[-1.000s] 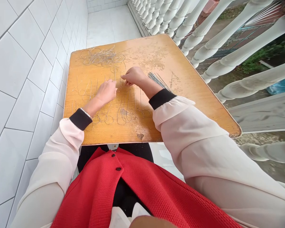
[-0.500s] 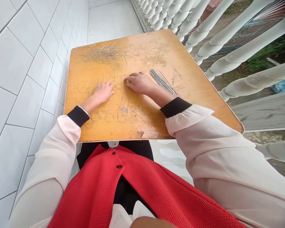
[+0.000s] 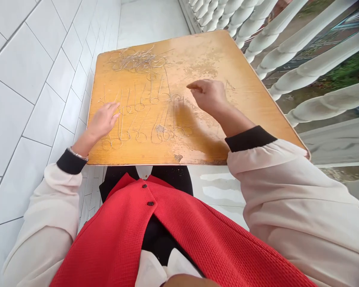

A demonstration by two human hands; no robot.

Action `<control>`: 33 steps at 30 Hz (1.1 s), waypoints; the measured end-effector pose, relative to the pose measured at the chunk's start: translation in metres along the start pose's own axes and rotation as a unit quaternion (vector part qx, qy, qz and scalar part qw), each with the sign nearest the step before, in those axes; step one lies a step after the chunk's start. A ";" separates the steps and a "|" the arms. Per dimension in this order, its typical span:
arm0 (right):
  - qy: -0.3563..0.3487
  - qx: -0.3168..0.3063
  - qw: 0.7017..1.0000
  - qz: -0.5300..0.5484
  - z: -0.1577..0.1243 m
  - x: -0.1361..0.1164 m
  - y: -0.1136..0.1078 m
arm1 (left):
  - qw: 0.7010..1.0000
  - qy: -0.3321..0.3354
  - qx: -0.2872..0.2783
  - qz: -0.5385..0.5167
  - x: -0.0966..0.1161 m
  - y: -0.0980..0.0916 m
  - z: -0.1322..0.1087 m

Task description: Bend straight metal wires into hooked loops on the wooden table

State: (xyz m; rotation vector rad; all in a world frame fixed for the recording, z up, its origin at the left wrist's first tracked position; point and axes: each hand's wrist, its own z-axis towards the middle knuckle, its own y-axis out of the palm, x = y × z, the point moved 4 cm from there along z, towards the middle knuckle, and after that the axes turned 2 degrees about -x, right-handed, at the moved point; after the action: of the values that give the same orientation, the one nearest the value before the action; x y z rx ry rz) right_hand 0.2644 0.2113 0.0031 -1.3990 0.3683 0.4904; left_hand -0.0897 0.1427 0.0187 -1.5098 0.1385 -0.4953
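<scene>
Thin metal wires, each with a round loop at one end, lie in two rough rows on the wooden table; one looped wire is in the upper row and another is in the lower row. My left hand rests over the left end of the rows, its fingers stretched out. Above the table, right of the rows, my right hand is raised and casts a shadow. Its fingers are pressed together, and whatever they may hold cannot be made out. A tangled heap of wires lies at the back left.
The worn wooden table has peeling patches on its right half. A white tiled wall runs along the left. On the right stands a white baluster railing, with greenery beyond it.
My right hand has lifted off the wires and moved right, now covering the place where the straight wire bundle showed. My left hand has slid left. The view has shifted slightly.
</scene>
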 end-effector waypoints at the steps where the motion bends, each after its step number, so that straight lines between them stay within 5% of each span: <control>1: 0.030 0.011 0.999 0.010 -0.004 0.005 -0.005 | 1.000 -0.009 0.003 0.007 -0.006 -0.001 -0.013; 4: 0.093 0.004 0.995 0.033 -0.016 0.016 -0.012 | 0.999 -0.039 0.003 0.033 -0.018 -0.001 -0.043; 7: 0.084 -0.019 0.996 0.027 -0.034 0.016 -0.011 | 0.997 -0.061 0.002 0.047 -0.023 0.004 -0.064; 11: -0.048 -0.036 0.998 0.024 -0.074 0.003 -0.001 | 0.997 -0.064 -0.005 0.050 -0.024 0.018 -0.088; 15: -0.253 -0.076 0.964 0.025 -0.120 -0.017 0.023 | 0.997 -0.052 -0.015 0.059 -0.018 0.036 -0.103; 20: -0.337 -0.117 0.934 -0.005 -0.144 -0.029 0.053 | 0.996 -0.046 -0.024 0.079 -0.013 0.045 -0.101; 23: -0.348 -0.124 0.929 0.007 -0.147 -0.032 0.051 | 0.996 -0.037 -0.031 0.072 -0.012 0.038 -0.096; 28: -0.239 -0.067 0.968 0.025 -0.098 -0.018 0.012 | 0.998 0.029 0.010 0.056 0.024 0.004 -0.052; 33: -0.116 -0.026 0.990 -0.080 0.005 0.001 0.003 | 0.985 0.164 -0.047 0.037 0.101 0.014 0.057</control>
State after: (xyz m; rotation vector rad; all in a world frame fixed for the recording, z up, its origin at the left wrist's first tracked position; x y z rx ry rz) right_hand 0.2637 0.2167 0.0010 -1.3913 0.0552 0.5273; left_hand 0.0259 0.1546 0.0312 -1.4988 0.4776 -0.6833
